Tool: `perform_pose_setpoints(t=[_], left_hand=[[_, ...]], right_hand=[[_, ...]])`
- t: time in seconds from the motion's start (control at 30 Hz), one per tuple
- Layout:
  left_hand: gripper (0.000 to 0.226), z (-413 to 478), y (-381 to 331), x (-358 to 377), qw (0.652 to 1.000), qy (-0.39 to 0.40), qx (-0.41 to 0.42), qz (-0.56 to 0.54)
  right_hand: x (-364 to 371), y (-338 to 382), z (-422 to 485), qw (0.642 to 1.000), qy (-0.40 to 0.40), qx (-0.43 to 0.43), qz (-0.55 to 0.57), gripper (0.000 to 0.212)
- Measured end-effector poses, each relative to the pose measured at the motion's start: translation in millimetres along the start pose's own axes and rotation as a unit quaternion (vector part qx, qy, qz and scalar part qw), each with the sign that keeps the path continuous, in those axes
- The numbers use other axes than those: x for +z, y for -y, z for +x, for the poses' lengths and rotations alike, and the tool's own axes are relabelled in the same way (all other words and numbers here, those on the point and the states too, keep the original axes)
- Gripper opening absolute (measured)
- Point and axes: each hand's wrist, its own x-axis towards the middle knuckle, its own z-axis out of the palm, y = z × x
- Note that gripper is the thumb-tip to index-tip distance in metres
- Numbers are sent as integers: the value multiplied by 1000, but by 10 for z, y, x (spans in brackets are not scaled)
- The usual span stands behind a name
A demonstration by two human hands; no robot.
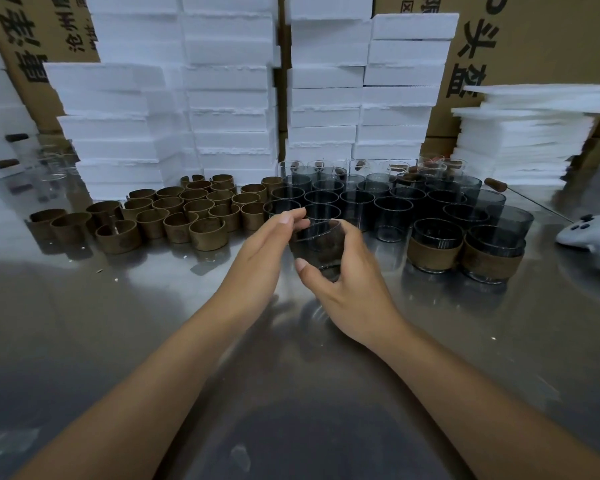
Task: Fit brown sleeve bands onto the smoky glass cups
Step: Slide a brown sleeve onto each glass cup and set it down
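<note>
Head view shows the right hand [347, 282] gripping one smoky glass cup [317, 245] around its lower body, lifted clear of the metal table [118, 341] and tilted slightly toward the wearer; no band is on it. The left hand [267, 251] stands just beside the cup, its fingers nearly straight and holding nothing, fingertips at or near the rim; actual contact cannot be confirmed. Judgement: the step in hand is the pick-up of a bare cup, with the sleeve not yet fetched. The next move would call for the free left hand to go to the loose brown sleeve bands [174, 209], which stand in a cluster toward the far left of the table, take one, and slide it over the cup while the right hand keeps the glass steady. Bare cups [378, 202] stand packed in rows at the far centre, directly behind the held one. Two finished cups [465, 249] wearing bands sit toward the right side, touching each other, so most of the work appears outstanding. A white controller [589, 237] lies at the right edge. The table is polished metal, reflective, with a few small specks on it. Behind it, stacks of white foam boxes [229, 98] rise along the far edge, thin foam sheets [530, 133] are piled at the far right, and printed cardboard cartons [534, 39] close off the room behind.
</note>
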Motion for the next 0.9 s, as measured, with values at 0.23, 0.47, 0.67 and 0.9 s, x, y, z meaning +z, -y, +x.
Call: perform_pose_setpoints(t=[0.23,0.47,0.67,0.9], left_hand=[[41,16,-14,23,1000,10,14,-3],[36,-36,-112,84,998,34,50,-19],[44,-89,-189,144,994,40,95,-24],[37,-110,-207,152,994,35,107,-17]], right_hand=[[-5,-3,11,1000,3,-8,8,53],[-2,27,0,1000,20,-18,4,55],[-5,17,17,1000,1,3,2,51],[-23,-9,49,996,-67,54,13,46]])
